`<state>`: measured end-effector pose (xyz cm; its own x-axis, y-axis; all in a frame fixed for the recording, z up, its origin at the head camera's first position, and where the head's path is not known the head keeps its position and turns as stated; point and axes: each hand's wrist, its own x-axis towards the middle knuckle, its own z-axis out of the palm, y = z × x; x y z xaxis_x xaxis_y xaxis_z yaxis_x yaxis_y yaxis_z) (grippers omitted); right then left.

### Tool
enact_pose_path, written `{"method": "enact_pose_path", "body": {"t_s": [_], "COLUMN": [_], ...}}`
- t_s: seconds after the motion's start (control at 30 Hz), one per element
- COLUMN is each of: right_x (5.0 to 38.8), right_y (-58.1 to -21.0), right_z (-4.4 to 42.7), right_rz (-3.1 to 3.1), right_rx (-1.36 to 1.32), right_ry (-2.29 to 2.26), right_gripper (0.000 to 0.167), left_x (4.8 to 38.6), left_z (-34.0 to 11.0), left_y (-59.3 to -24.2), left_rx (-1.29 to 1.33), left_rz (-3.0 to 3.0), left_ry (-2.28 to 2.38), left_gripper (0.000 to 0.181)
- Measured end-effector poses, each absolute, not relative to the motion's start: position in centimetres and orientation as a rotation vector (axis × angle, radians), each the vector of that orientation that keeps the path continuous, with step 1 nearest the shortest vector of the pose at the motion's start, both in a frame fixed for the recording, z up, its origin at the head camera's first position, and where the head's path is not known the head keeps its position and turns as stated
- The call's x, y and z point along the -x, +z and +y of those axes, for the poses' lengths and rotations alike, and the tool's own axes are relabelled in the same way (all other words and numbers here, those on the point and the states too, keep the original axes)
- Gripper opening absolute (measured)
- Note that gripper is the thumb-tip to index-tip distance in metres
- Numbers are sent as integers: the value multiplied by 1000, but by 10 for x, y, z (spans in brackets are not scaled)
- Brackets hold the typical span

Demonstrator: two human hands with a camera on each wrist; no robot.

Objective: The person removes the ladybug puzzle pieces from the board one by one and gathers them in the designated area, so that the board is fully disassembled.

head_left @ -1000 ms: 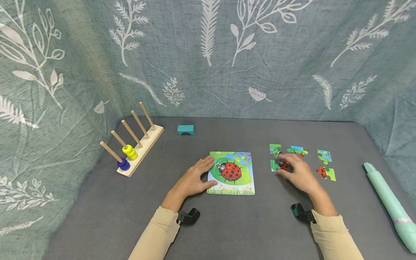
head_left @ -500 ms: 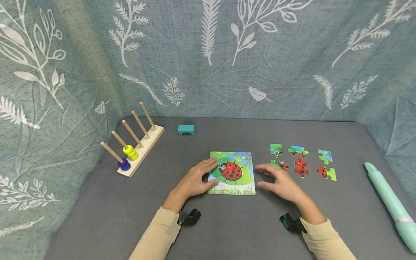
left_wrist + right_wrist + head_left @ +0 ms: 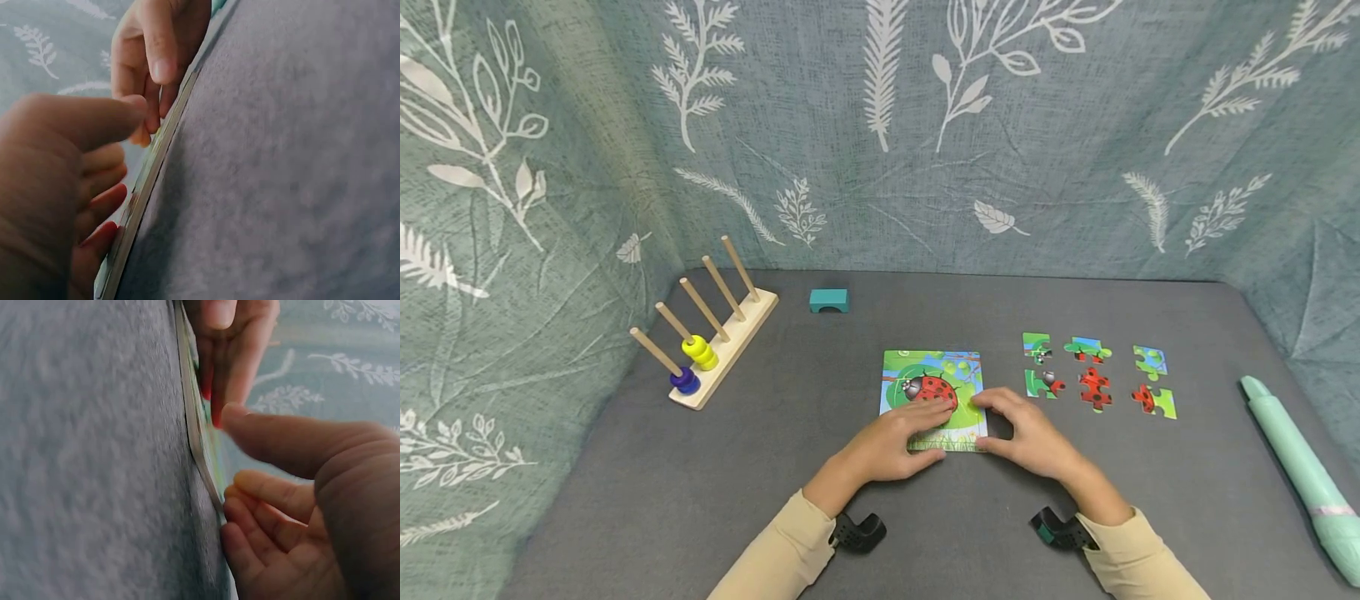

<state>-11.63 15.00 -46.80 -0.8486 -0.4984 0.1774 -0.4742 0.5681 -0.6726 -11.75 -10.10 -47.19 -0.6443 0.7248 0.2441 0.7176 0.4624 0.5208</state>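
A square ladybug jigsaw puzzle in a thin tray lies flat on the table in the head view. My left hand reaches over its lower part, straight fingers covering some of the ladybug, thumb near the front edge. At the right edge is my right hand, fingers slightly bent and thumb apart, with nothing visible between them. The left wrist view has the tray's edge beside my left fingertips. In the right wrist view, my right fingertips are close to the tray's corner.
Several loose puzzle pieces lie in two rows to the right. A wooden peg stand with yellow and blue rings stands at left. A teal arch block sits at the back, and a pale green stick-like object lies far right.
My right hand has moved left from the loose pieces to the puzzle's right edge. My left hand has slid from the left edge rightward and nearer, over the puzzle's lower part.
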Motion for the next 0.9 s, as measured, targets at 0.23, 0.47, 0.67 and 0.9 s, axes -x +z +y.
{"method": "enact_pose_path", "body": {"t_s": [0.23,0.47,0.67,0.9], "right_x": [115,113,112,110], "right_y": [-469,-467,-466,-468], "right_z": [146,143,141,140], "right_rz": [2814,2825,2836,2855], "right_rx": [878,889,863,841], "right_ry": [-1041,-970,-985,-1085], "right_gripper": [48,44,41,42], "left_x": [117,118,119,118], "left_z": [-100,-99,-99,-99], "left_y": [-474,-474,-472,-471], "left_rx": [-1329,-1325,-1322,-1304], "left_rz": [2696,2698,2703,2704], "left_ry": [827,769,756,752], "left_gripper": [49,47,48,48]}}
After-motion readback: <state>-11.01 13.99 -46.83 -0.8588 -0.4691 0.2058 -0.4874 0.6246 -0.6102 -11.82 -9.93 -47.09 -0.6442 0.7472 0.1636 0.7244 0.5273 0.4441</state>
